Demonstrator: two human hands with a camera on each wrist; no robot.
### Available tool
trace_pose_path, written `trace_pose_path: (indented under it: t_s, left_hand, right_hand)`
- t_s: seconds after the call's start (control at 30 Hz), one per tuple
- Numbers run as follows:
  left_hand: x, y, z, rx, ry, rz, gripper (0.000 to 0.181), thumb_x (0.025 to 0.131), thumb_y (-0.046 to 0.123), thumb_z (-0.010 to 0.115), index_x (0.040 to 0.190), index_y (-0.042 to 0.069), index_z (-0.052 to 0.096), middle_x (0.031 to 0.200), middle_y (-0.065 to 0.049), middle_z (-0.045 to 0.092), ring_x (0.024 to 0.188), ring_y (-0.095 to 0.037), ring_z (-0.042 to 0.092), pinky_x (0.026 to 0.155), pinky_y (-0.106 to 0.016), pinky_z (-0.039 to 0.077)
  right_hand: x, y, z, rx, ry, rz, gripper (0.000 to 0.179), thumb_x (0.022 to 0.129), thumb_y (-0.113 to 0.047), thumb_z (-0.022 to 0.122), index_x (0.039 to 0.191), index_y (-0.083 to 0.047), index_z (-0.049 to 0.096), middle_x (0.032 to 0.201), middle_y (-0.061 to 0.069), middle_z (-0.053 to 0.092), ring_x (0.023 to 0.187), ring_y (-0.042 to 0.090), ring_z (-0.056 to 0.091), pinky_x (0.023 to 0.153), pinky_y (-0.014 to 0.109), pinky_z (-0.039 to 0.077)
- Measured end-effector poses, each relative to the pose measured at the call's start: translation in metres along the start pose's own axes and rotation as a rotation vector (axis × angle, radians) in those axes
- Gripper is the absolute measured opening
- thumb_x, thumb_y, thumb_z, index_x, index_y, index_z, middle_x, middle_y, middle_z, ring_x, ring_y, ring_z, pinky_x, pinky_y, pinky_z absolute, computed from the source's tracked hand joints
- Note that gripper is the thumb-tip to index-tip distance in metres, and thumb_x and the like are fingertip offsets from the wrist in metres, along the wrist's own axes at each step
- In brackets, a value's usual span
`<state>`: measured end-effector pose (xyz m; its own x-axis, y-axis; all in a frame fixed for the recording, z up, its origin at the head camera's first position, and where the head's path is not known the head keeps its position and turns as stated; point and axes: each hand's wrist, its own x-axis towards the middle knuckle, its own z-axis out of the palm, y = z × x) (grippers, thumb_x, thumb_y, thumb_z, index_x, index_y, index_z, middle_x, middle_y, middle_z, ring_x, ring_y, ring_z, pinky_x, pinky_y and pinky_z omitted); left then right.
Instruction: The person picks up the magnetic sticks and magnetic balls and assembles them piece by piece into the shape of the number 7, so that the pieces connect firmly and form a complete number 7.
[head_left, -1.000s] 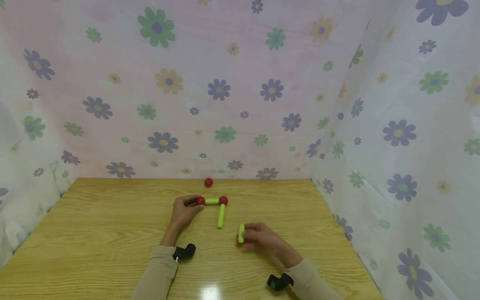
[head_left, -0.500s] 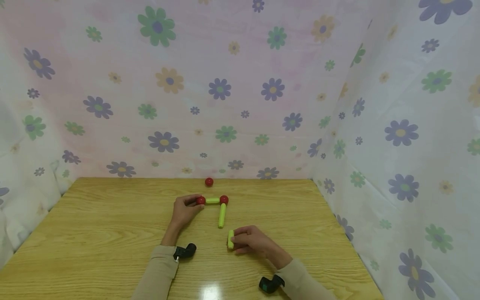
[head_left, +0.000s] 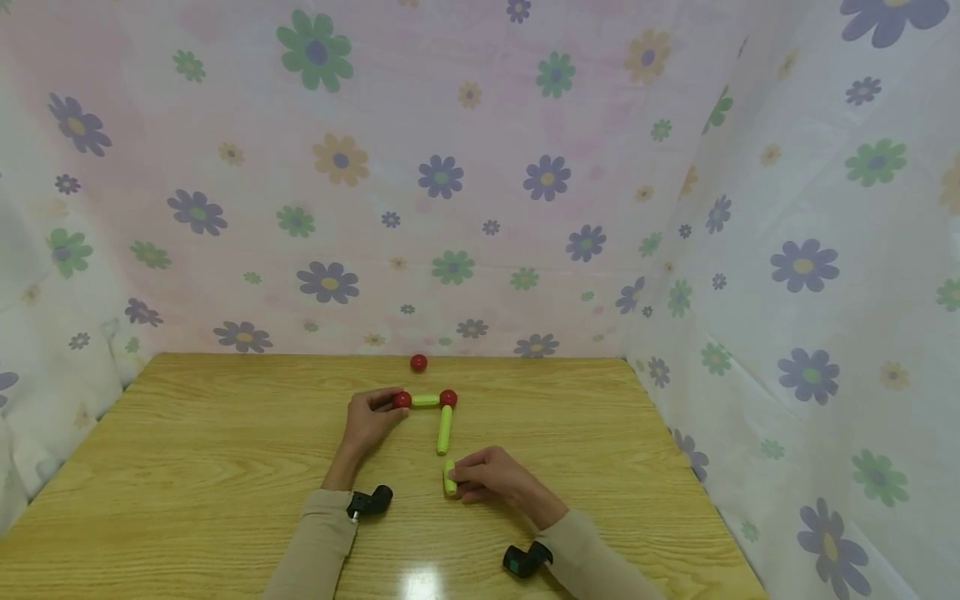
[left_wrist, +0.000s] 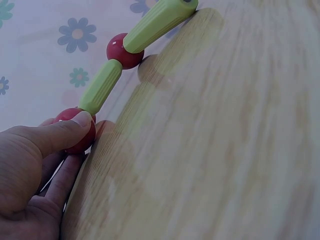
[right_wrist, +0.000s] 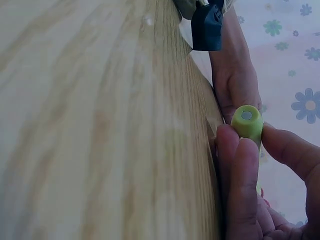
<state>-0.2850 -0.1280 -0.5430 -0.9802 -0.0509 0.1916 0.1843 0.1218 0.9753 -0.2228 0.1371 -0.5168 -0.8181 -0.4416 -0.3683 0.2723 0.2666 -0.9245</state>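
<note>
My left hand (head_left: 372, 421) grips a red ball (head_left: 402, 401) between thumb and fingers. A short yellow-green magnetic rod (head_left: 426, 401) joins that ball to a second red ball (head_left: 448, 398). From the second ball a longer yellow-green rod (head_left: 445, 431) extends toward me, its near end free. My right hand (head_left: 495, 479) pinches another yellow-green rod (head_left: 450, 478) just in front of that free end, with a gap between. In the right wrist view, the pinched rod (right_wrist: 252, 125) shows a silvery disc in its end.
A loose red ball (head_left: 418, 363) lies near the back edge of the wooden table (head_left: 225, 467). Flowered cloth (head_left: 480, 250) hangs behind the table and on both sides. Each wrist wears a black camera mount, as on the left (head_left: 371, 502).
My right hand has moved left with its rod, bringing it below the longer rod's free end. The left hand and the joined pieces stay in place.
</note>
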Motion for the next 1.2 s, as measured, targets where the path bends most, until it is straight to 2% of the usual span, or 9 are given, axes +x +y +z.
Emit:
trace_pose_path:
  t_s: [0.23,0.47,0.97,1.2]
  left_hand:
    - [0.0,0.001,0.001,0.0,0.0,-0.003,0.043,0.083,-0.008,0.078,0.125,-0.009,0.068,0.126,-0.029,0.066,0.119,-0.042,0.065,0.094,-0.033,0.059]
    - [0.0,0.001,0.001,0.01,0.015,-0.009,0.041,0.083,-0.006,0.079,0.123,-0.008,0.069,0.125,-0.029,0.067,0.117,-0.041,0.066,0.091,-0.028,0.06]
    - [0.0,0.0,0.002,0.011,0.017,-0.013,0.041,0.083,-0.005,0.08,0.123,-0.008,0.07,0.124,-0.028,0.068,0.117,-0.041,0.066,0.092,-0.028,0.06]
    - [-0.001,0.001,0.002,0.0,0.01,-0.017,0.042,0.084,-0.005,0.079,0.124,-0.008,0.069,0.125,-0.029,0.067,0.117,-0.041,0.066,0.089,-0.022,0.059]
  right_hand:
    - [0.006,-0.004,0.005,-0.003,0.022,-0.003,0.027,0.093,-0.015,0.076,0.11,0.005,0.073,0.084,0.006,0.074,0.072,0.009,0.07,0.068,0.022,0.063]
    - [0.012,-0.007,0.008,-0.002,0.059,0.01,0.02,0.091,-0.015,0.078,0.1,0.004,0.077,0.076,0.005,0.074,0.065,0.007,0.069,0.063,0.02,0.061]
    - [0.018,-0.008,0.009,0.025,0.072,0.008,0.019,0.09,-0.013,0.078,0.097,0.005,0.077,0.074,0.005,0.074,0.063,0.007,0.069,0.061,0.018,0.06]
    - [0.017,-0.01,0.009,0.013,0.085,-0.007,0.023,0.091,-0.015,0.078,0.101,0.005,0.076,0.077,0.006,0.074,0.066,0.008,0.07,0.064,0.021,0.062]
